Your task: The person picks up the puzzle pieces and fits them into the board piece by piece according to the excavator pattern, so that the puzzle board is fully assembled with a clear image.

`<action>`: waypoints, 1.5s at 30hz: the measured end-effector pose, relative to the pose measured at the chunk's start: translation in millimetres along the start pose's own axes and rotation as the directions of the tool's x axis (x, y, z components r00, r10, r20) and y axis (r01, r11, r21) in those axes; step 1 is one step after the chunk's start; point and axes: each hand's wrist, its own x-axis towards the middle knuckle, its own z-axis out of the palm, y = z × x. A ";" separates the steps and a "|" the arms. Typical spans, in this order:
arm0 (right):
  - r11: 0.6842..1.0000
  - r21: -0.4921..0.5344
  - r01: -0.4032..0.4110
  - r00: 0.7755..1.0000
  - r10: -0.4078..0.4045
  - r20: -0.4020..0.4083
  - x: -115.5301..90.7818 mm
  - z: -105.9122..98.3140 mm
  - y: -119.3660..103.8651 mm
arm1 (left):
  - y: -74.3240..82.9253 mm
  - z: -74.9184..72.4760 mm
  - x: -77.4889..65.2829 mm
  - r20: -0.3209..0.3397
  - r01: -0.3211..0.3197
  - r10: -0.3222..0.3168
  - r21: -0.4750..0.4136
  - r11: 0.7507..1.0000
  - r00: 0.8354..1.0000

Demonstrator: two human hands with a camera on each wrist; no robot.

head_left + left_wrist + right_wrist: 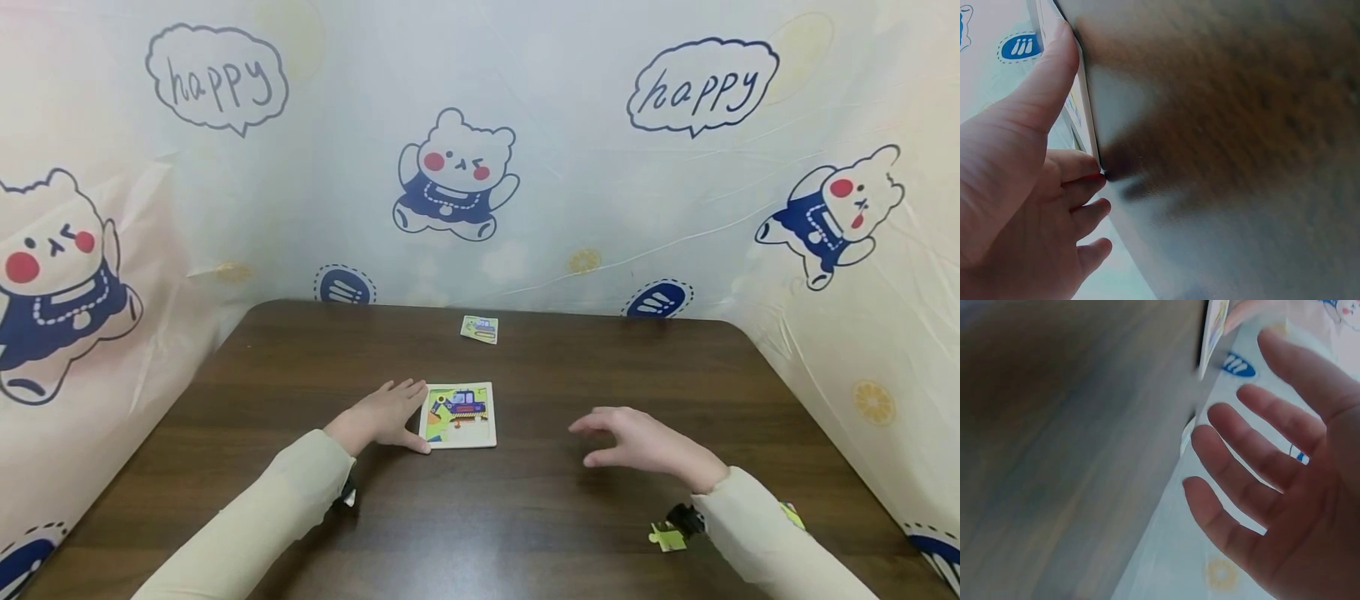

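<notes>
A square jigsaw puzzle (459, 400) with a white border lies on the table, showing a blue and yellow digger. Its lower right part is bare white. My left hand (386, 417) rests along the puzzle's left side, thumb at the lower corner and fingertips at the upper one. In the left wrist view the thumb (1054, 75) lies against the white edge. To the right of the puzzle, my right hand (637, 442) is held over the table with fingers spread and slightly bent, and nothing in it.
Loose green puzzle pieces (669, 537) lie by the right wrist, and another piece (792, 515) is partly hidden behind the right sleeve. A small picture card (479, 329) is near the back edge of the brown table (525, 533). Printed curtains (570, 192) hang behind and beside the table.
</notes>
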 end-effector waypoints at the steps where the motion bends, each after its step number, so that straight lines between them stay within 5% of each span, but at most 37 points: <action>1: 1.000 0.022 -0.013 1.000 0.013 0.015 -5.7 -1.0 2.8 | 0.0 0.1 -0.2 -0.001 0.000 0.000 -0.002 1.000 1.000; 16: 0.975 0.213 -0.061 0.983 0.022 0.182 -69.8 1.8 38.7 | 0.5 -1.4 0.3 0.014 0.000 -0.001 0.023 1.000 1.000; 24: 0.981 0.159 -0.116 0.968 0.075 0.238 -80.9 14.1 36.8 | 0.2 0.1 2.0 0.012 0.000 0.000 0.024 1.000 1.000; 34: 1.000 0.023 0.013 0.989 -0.016 0.148 -78.0 21.6 33.8 | -0.3 0.9 2.4 0.010 0.002 -0.003 0.028 1.000 1.000; 45: 0.994 0.032 0.103 0.992 -0.105 0.065 -75.3 19.6 34.2 | -0.6 1.6 2.2 0.011 0.004 -0.004 0.016 1.000 1.000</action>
